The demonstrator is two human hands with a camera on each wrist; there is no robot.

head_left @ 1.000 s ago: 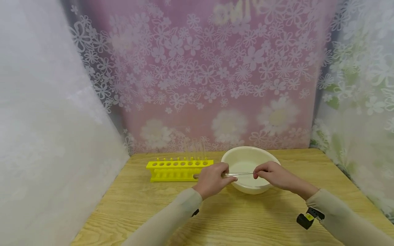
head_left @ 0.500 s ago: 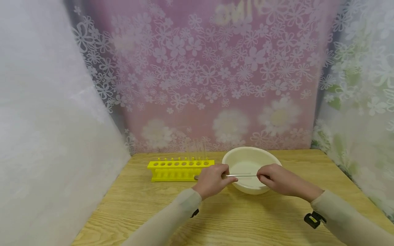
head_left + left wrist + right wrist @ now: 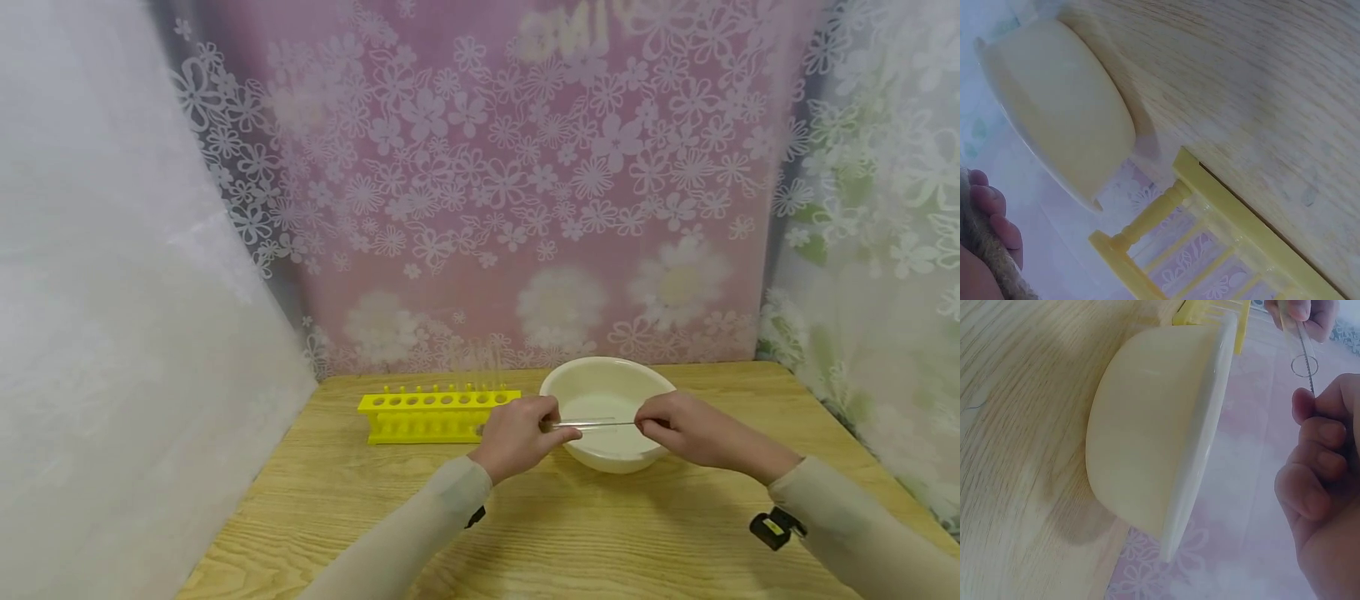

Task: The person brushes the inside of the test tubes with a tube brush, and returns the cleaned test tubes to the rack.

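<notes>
My left hand [image 3: 519, 429] grips a clear glass test tube [image 3: 592, 423] held level, its mouth toward the right. Inside the tube, the brownish bristles of a test tube brush [image 3: 990, 247] show beside my left fingers in the left wrist view. The brush's thin twisted wire handle [image 3: 1310, 380] runs out of the tube's mouth. My right hand [image 3: 686, 427] pinches the end of that wire, a short way from the mouth. Both hands are above the near part of a cream basin [image 3: 600, 462].
A yellow test tube rack [image 3: 420, 402] stands left of the basin, with several clear test tubes [image 3: 480, 367] upright at its right end. Everything stands on a wood-grain table [image 3: 360, 533]. Flowered curtains [image 3: 525, 208] hang behind and at the sides.
My right hand has moved a little to the right, drawing the wire handle further out of the tube's mouth. My left hand and the tube have hardly moved.
</notes>
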